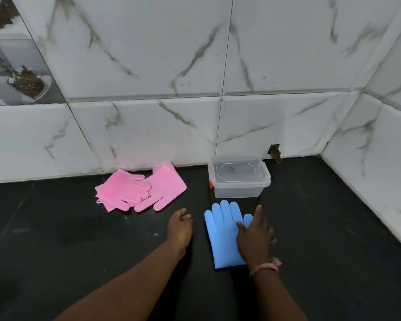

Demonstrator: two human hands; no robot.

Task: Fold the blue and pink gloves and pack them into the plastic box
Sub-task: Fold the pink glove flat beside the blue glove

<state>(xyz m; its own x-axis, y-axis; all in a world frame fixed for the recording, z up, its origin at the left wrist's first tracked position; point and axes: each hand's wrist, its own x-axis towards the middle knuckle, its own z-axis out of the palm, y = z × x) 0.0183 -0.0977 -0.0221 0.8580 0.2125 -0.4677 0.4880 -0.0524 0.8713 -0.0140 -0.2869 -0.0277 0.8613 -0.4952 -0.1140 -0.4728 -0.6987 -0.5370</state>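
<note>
A blue glove (222, 230) lies flat on the black counter, fingers pointing toward the wall. My right hand (255, 237) rests flat on its right side, fingers spread, holding nothing. My left hand (180, 228) hovers just left of the glove, fingers loosely curled and empty. Two pink gloves (139, 188) lie overlapping near the wall at the left. The clear plastic box (239, 178) with its lid on stands by the wall, just beyond the blue glove.
The black counter (79, 251) meets white marble-tiled walls (148, 66) at the back and right. An orange clip (210, 184) shows on the box's left side. A small dark hole (274, 152) sits in the wall right of the box.
</note>
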